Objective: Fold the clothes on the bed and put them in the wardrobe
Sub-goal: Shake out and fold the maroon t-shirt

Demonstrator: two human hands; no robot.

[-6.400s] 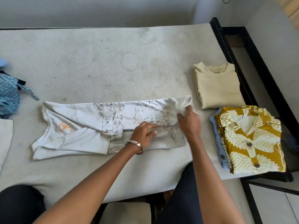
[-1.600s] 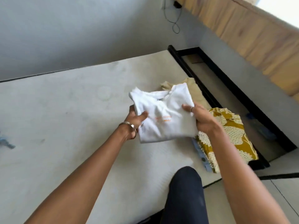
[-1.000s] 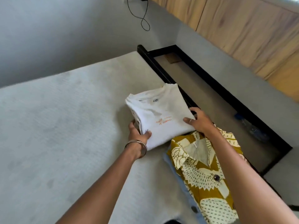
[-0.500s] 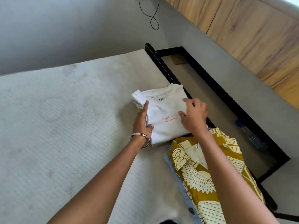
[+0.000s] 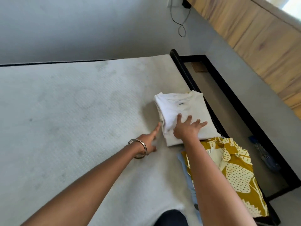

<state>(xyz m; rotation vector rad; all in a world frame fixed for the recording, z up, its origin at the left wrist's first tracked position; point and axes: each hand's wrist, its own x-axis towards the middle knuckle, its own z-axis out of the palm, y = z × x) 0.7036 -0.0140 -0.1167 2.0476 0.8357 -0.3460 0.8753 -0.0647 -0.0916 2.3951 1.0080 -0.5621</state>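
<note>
A folded white T-shirt [image 5: 182,110] lies on the mattress [image 5: 65,121] near its right edge, on top of a cream garment whose corner [image 5: 187,92] peeks out behind it. My right hand [image 5: 187,128] rests flat on the shirt's near part, fingers spread. My left hand [image 5: 149,139], with bangles at the wrist, lies on the mattress just left of the shirt, its fingertips touching the shirt's folded edge. A folded mustard-and-cream patterned shirt [image 5: 232,173] lies in front of the white one, over a light blue garment [image 5: 185,167].
The black bed frame [image 5: 228,101] runs along the mattress's right side, with grey floor beyond. A wooden wardrobe front [image 5: 260,38] stands at the upper right. A cable [image 5: 180,25] hangs from the wall. A dark object [image 5: 263,157] lies on the floor by the frame.
I set the folded white T-shirt down on the cream garment. Since then my left hand has slid off its edge onto the mattress, and my right hand has flattened on top.
</note>
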